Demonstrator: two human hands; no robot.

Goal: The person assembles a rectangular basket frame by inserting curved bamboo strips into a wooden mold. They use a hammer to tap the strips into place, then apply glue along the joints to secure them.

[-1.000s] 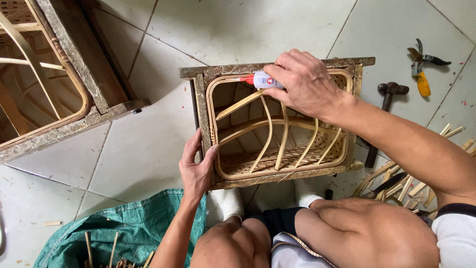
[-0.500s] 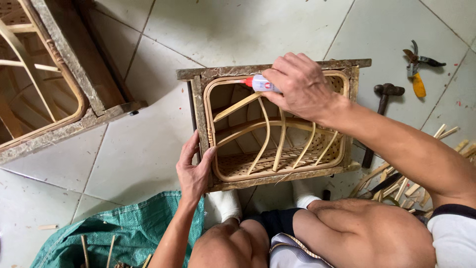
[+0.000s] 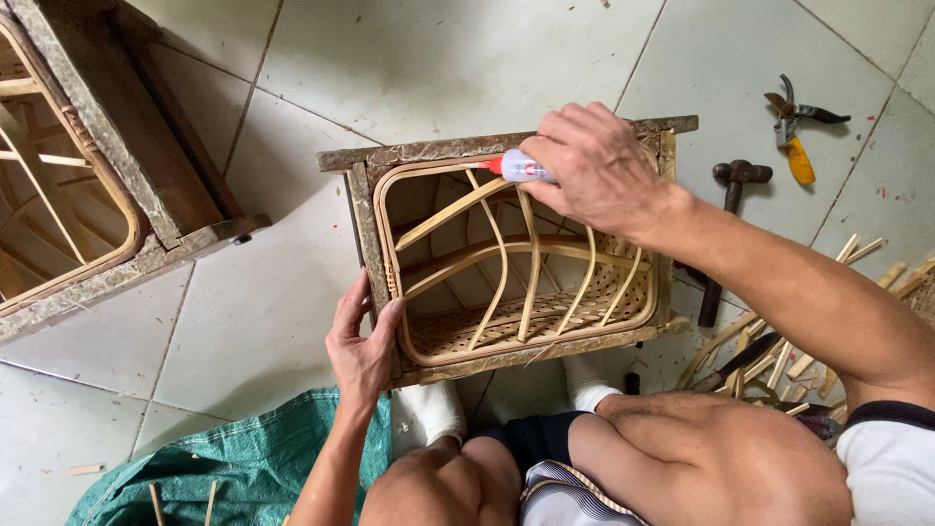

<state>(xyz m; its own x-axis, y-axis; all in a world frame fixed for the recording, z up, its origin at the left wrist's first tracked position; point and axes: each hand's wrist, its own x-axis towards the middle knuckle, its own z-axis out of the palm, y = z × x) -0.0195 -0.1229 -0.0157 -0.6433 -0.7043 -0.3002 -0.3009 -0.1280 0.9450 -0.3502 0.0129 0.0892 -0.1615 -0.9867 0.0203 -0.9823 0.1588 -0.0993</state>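
A rough wooden frame [image 3: 426, 152] stands on the tiled floor between my knees, with curved rattan ribs [image 3: 506, 258] and a woven cane panel inside it. My right hand [image 3: 596, 169] grips a small white glue tube with a red tip [image 3: 516, 168], and the tip rests on the rattan rim at the frame's top edge. My left hand [image 3: 360, 343] presses flat against the frame's lower left corner, fingers spread along the wood.
A second wooden frame with rattan [image 3: 93, 180] lies at the upper left. A hammer [image 3: 726, 219] and yellow-handled pruning shears [image 3: 799, 131] lie to the right. Cut rattan offcuts [image 3: 779, 356] are scattered lower right. A green woven sack [image 3: 229, 468] sits at the bottom left.
The glue tube in my right hand has stayed on the frame's top rim, shifting only slightly. My left hand stays on the lower left corner.
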